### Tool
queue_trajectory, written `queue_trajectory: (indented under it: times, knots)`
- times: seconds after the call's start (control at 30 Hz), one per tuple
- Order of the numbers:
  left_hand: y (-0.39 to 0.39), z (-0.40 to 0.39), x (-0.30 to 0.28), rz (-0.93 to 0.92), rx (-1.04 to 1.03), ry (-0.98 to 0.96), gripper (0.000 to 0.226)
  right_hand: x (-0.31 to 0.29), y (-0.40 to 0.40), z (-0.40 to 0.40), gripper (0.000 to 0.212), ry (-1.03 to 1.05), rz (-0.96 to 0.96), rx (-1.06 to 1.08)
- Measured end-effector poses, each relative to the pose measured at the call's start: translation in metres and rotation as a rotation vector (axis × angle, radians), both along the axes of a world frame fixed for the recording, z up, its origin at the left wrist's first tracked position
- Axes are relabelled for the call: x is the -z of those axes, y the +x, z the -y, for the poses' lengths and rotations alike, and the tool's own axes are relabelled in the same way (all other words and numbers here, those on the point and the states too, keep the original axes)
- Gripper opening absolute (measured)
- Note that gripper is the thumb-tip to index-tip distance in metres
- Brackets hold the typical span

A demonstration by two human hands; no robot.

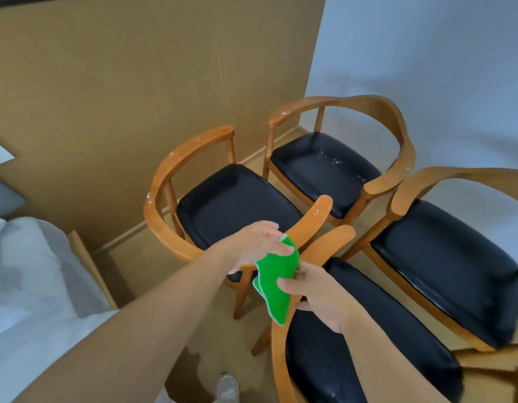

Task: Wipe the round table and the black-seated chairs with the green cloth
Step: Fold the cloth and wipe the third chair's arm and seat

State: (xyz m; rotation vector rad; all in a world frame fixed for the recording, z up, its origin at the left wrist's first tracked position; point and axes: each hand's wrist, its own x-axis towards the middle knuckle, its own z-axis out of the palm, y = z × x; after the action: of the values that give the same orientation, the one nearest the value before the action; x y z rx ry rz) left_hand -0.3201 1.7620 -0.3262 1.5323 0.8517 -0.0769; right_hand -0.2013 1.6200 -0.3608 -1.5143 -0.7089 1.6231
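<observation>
Several wooden armchairs with black seats stand close together. The near-left chair [234, 205] is in front of me, and the nearest chair [368, 330] sits below my right arm. Another chair [319, 167] at the back shows white specks on its seat, and one more chair [443, 257] stands at the right. The green cloth [276, 282] hangs between my hands over the near-left chair's armrest. My left hand [257, 245] pinches its upper edge. My right hand [319, 295] grips its lower right side. The round table is out of view.
A brown panelled wall [121, 97] runs behind the chairs and meets a pale wall [426, 53] at the right. A bed with white bedding [28, 271] lies at the left. My shoe [227, 386] shows on the wooden floor below.
</observation>
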Motion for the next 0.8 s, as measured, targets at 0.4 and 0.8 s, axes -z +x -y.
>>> queue_trajectory:
  times: [0.4, 0.8]
  knots:
    - [0.005, -0.035, 0.008, 0.083, -0.155, 0.064, 0.023, 0.044, 0.014, -0.023, 0.05, -0.29, -0.074, 0.51]
    - [-0.003, -0.194, 0.032, 0.091, 0.025, -0.218, 0.021, 0.063, -0.004, -0.161, 0.027, -0.422, -0.203, 0.731]
